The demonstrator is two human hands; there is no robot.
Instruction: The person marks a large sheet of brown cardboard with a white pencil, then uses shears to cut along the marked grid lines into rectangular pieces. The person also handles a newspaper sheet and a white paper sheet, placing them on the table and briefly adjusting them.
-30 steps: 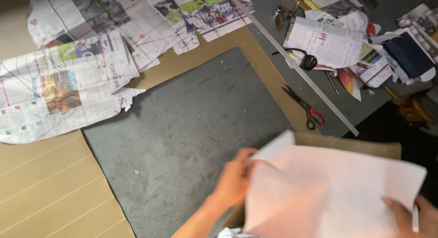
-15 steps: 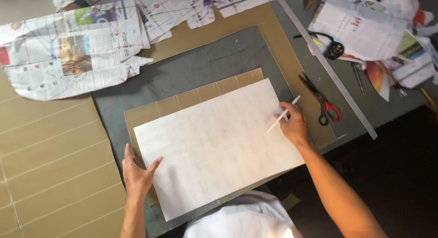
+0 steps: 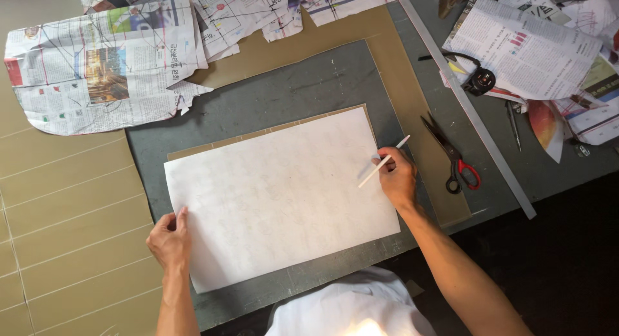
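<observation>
In the head view, a large white sheet of paper (image 3: 284,197) lies flat and a little turned on a brown cardboard sheet (image 3: 258,137), of which only a thin strip shows along the top edge of the paper. Both lie on a dark grey cutting mat (image 3: 290,85), near the middle of the table.

The left hand (image 3: 170,240) rests at the lower left edge of the paper. Its fingers lie on the sheet and the thumb is at the edge, so the hand grips the paper border lightly. The right hand (image 3: 396,178) is at the right edge of the paper. It pinches a thin white stick, perhaps a pencil (image 3: 385,161), between the fingers; the stick points up and to the right, and its lower end is over the paper.

Just to the right of this hand, black scissors with red handles (image 3: 451,155) lie on a tan board (image 3: 412,97). Beside them, a long metal ruler (image 3: 471,110) runs diagonally. Torn newspapers (image 3: 103,72) lie at the upper left, and more printed pages (image 3: 529,49) at the upper right. A small black round object (image 3: 480,80) lies near the ruler; I cannot tell what it is.
</observation>
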